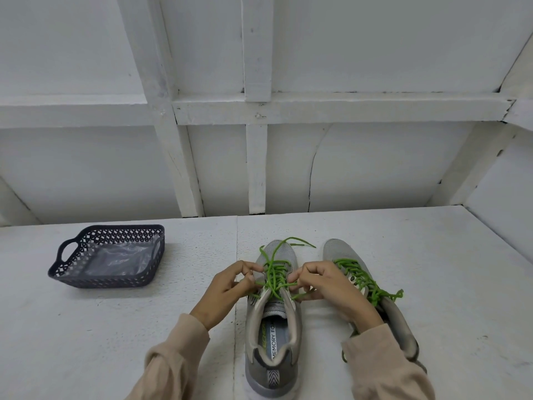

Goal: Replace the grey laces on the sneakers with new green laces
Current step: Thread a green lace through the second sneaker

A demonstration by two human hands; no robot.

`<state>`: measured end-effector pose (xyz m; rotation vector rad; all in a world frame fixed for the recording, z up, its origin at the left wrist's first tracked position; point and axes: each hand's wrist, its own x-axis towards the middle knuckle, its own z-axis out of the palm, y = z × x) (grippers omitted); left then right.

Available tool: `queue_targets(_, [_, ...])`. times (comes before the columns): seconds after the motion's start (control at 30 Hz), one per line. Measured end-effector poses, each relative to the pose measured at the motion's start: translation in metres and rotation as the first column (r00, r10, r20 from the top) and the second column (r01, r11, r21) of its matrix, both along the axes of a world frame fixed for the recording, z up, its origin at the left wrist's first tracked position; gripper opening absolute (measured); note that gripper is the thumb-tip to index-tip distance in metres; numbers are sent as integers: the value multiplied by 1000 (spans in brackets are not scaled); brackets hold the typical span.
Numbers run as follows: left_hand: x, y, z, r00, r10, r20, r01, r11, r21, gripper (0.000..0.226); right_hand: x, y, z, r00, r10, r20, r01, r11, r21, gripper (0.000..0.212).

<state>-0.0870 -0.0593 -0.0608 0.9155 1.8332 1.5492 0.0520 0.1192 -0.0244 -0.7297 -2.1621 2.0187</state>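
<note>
Carrying everything: white bench [115,327], backed by a white framed wall [86,53].
Basket: dark perforated basket [106,280] with handles, far left on the bench, well apart from the shoes; clear plastic [121,259] lies inside.
Centre sneaker: grey centre sneaker [271,368], heel toward the camera, green lace [274,272] crossing its eyelets, loose ends trailing past the toe.
Second sneaker: second sneaker [401,321] just beside it on the right, partly under the right forearm, with a second green lace [366,280] threaded.
Left hand: left hand [227,287] at the centre sneaker's left eyelets, fingers [248,267] curled, pinching the green lace.
Right hand: right hand [331,287] at its right eyelets, fingers [305,269] pinching the same lace.
</note>
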Motion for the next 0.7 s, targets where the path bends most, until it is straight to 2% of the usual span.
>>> queue_targets(0.07, [0,0,1,1000,0,14,0,1000,-3,16,-1,0,1,1000,5,4,-5,1000,2,38])
queue_targets(0.13, [-1,0,3,999,8,41,-9,1000,2,16,-1,-1,2,1000,-5,-1,5,1000,25,25])
queue_targets(0.2, [-1,0,6,998,7,56,-6,1000,-10,27,-1,-2,4,999,-8,-34,10,998,59,12])
queue_targets(0.27, [-1,1,7,999,-10,40,12,999,-40,32,0,-5,6,999,25,-45,-18,988,152,25])
queue_targets(0.37, [-2,1,6,999,-37,6,37,997,-65,13,-6,-13,4,997,82,3,-76,908,412,33])
queue_targets(0.43, [-2,0,8,999,-39,29,41,997,-68,18,-11,-18,-3,996,93,12,-88,874,477,36])
queue_targets(0.53, [3,-2,12,998,-46,34,49,995,-92,32,-17,-22,-4,996,76,-42,-52,904,424,14])
queue_targets(0.7, [7,-2,12,999,-47,5,47,994,-102,42,-16,-18,2,995,65,-75,-41,958,284,18])
